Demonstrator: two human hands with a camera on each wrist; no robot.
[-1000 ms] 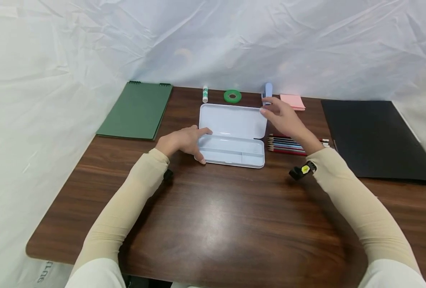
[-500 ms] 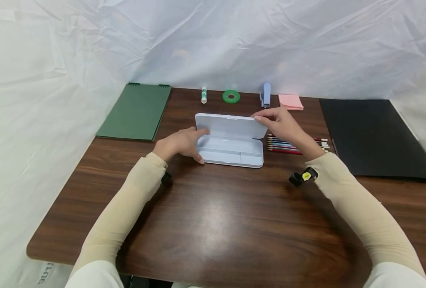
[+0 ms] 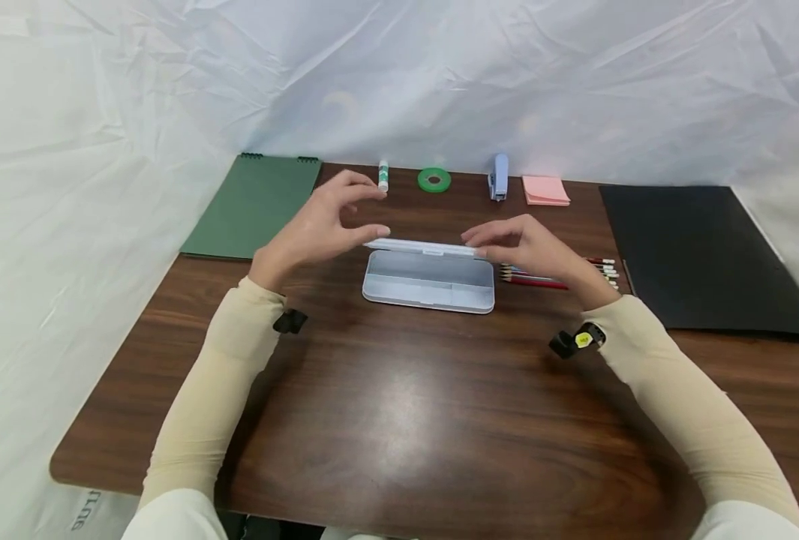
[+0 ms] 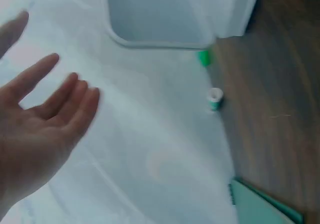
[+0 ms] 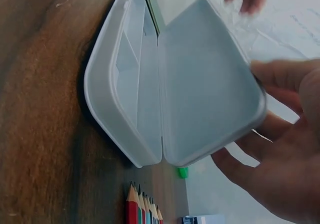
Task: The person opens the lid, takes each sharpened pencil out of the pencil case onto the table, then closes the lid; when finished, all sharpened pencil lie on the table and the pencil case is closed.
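Note:
A pale blue pencil case (image 3: 433,289) lies mid-table, its hinged lid (image 3: 426,247) standing half raised over the empty tray. My right hand (image 3: 490,238) grips the lid's right end. In the right wrist view its fingers (image 5: 280,149) curl round the edge of the lid (image 5: 205,83) above the tray (image 5: 125,83). My left hand (image 3: 355,214) hovers over the lid's left end with its fingers spread, and it holds nothing. In the left wrist view the left hand's palm (image 4: 40,129) is bare, with the case (image 4: 170,13) beyond it.
Coloured pencils (image 3: 541,279) lie just right of the case. Along the back stand a glue stick (image 3: 382,177), green tape roll (image 3: 434,180), blue stapler (image 3: 500,177) and pink sticky notes (image 3: 545,190). A green notebook (image 3: 257,206) lies back left, a black folder (image 3: 703,255) right.
My right hand has swung the lid from lying flat open up and toward me. My left hand has lifted off the tray's left end and risen above the lid.

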